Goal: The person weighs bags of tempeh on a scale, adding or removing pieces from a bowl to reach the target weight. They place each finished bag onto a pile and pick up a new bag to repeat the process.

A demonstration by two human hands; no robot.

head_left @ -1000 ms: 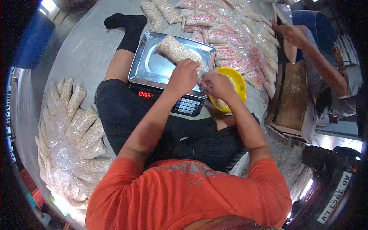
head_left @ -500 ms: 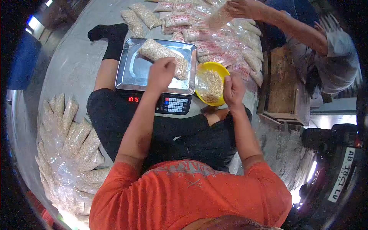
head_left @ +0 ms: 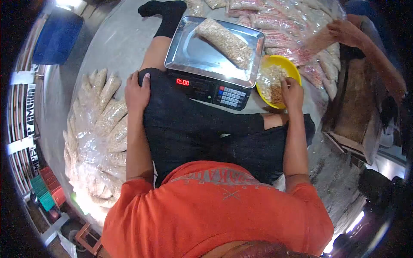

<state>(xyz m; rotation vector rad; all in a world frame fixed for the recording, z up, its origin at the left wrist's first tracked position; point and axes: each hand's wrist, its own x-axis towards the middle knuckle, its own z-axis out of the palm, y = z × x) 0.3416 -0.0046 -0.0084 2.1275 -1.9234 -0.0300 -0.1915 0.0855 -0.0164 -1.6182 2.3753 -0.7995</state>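
My left hand [head_left: 137,92] rests on my left knee with its fingers laid over the black cloth, holding nothing. Over the yellow bowl [head_left: 296,71], my right hand [head_left: 293,94] has its fingers drawn together at the contents; what they grip, if anything, is hidden. Pale grain-like pieces and clear plastic [head_left: 272,79] lie in the bowl. A filled clear bag [head_left: 223,43] lies slantwise on the metal tray [head_left: 183,51] of the digital scale [head_left: 202,92], apart from both hands. The red display reads 0.500.
Many filled bags [head_left: 101,129] are heaped at my left. More bags with red print [head_left: 275,38] lie at the upper right, where another person's hand [head_left: 346,33] holds a bag. A wooden box [head_left: 352,103] stands at right, a blue container [head_left: 58,36] at upper left.
My left hand has left the bag on the scale and come down to my knee. My right hand moved from the bowl's rim to its contents. The display went from 1.015 to 0.500.
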